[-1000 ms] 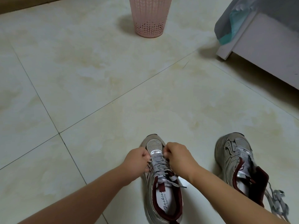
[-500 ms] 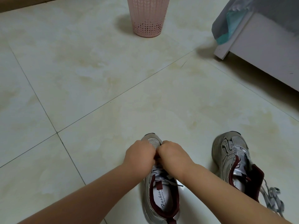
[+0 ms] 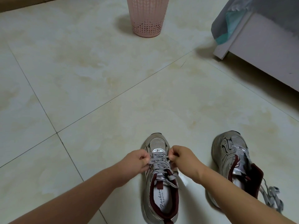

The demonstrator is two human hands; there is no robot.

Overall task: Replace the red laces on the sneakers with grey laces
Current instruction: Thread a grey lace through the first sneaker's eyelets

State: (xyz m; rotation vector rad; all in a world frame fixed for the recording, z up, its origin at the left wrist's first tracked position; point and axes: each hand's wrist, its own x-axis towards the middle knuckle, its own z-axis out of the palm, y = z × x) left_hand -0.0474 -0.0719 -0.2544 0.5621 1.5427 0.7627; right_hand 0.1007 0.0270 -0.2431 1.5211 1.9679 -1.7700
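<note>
- Lower centre of frame: grey-and-silver mesh sneaker with dark maroon lining stands upright on the pale cream tiled floor, toe pointing toward the top of the frame.
- Flat grey lace is threaded in crossings over this sneaker's tongue; one free end trails off to the right of the collar.
- Left hand sits at the left edge of the lacing, fingers curled closed, pinching the grey lace.
- Right hand sits at the right edge of the lacing, fingers likewise curled closed, nipping the same lace between thumb and forefinger.
- Both bare forearms enter from the bottom edge.
- Lower right: second sneaker of matching grey and maroon, well apart from the first, tongue pulled open; its loose grey lace lies bunched on the floor beside the heel.
- Top centre: pink perforated plastic basket, standing on the floor.
- Upper right: white furniture panel with grey cloth draped over it.
</note>
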